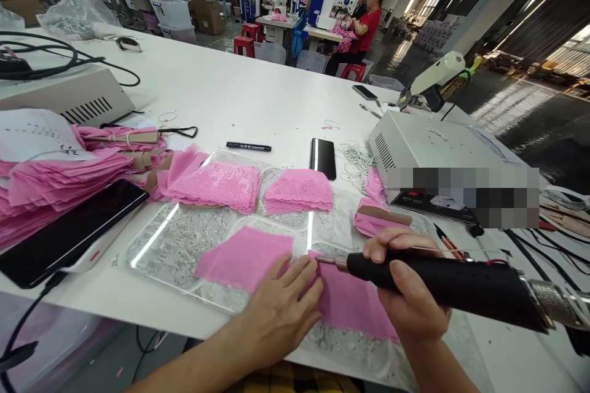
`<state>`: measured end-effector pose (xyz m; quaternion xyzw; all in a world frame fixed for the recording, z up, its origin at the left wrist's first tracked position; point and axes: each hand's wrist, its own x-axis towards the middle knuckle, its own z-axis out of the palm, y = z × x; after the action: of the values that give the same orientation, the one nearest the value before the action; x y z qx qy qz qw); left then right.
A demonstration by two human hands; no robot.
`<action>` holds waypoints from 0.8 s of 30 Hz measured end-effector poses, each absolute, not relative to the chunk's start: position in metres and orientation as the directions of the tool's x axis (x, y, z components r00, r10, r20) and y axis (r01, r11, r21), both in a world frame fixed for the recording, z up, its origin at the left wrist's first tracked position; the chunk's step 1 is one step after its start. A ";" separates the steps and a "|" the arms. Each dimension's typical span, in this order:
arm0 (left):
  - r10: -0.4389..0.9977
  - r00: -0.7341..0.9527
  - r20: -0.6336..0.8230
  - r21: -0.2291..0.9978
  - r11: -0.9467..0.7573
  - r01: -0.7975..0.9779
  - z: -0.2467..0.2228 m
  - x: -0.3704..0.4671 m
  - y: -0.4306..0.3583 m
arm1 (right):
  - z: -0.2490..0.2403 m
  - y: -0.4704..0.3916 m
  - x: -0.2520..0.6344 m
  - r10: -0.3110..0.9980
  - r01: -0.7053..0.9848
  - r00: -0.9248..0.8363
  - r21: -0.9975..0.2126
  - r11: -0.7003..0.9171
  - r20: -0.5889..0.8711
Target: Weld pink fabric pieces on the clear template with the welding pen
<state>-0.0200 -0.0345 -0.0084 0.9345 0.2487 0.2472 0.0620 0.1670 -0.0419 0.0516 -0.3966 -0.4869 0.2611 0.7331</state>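
My left hand [286,310] lies with its fingers stretched out over the inner edges of two flat pink fabric pieces. One fabric piece [246,255] is to its left, the other [353,301] to its right. My right hand [412,285] is closed round a thick black-handled tool [461,285] with a narrow metal tip, a cable end at its back. The tip points left at the top corner of the right piece, close to my left fingertips; whether it touches the cloth I cannot tell. Beneath lies a clear patterned board [161,252].
Behind the board's middle sit two pink lace stacks [216,187] [298,190]. A phone [323,158], a marker [249,146] and a grey box [452,141] lie beyond. Pink bundles [69,178] and a large phone [76,233] are at left. A person in red [366,31] sews farther off.
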 end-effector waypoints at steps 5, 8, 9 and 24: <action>0.505 0.743 0.439 0.257 -0.863 0.435 -0.009 -0.020 -0.034 | 0.048 -0.039 0.166 0.762 0.003 0.407 -0.835 0.550 0.504; 0.522 0.740 0.425 0.257 -0.853 0.454 -0.008 -0.020 -0.035 | 0.046 -0.038 0.168 0.760 -0.001 0.415 -0.836 0.549 0.499; 0.527 0.742 0.416 0.253 -0.850 0.462 -0.008 -0.020 -0.035 | 0.046 -0.038 0.168 0.760 -0.004 0.417 -0.835 0.550 0.499; 0.531 0.748 0.398 0.262 -0.847 0.462 -0.006 -0.020 -0.035 | 0.045 -0.034 0.162 0.754 -0.021 0.427 -0.828 0.560 0.499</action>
<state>-0.0199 -0.0347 -0.0062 0.9320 0.2665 0.2344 0.0733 0.1619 -0.0337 0.0447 -0.3912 -0.4684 0.2589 0.7487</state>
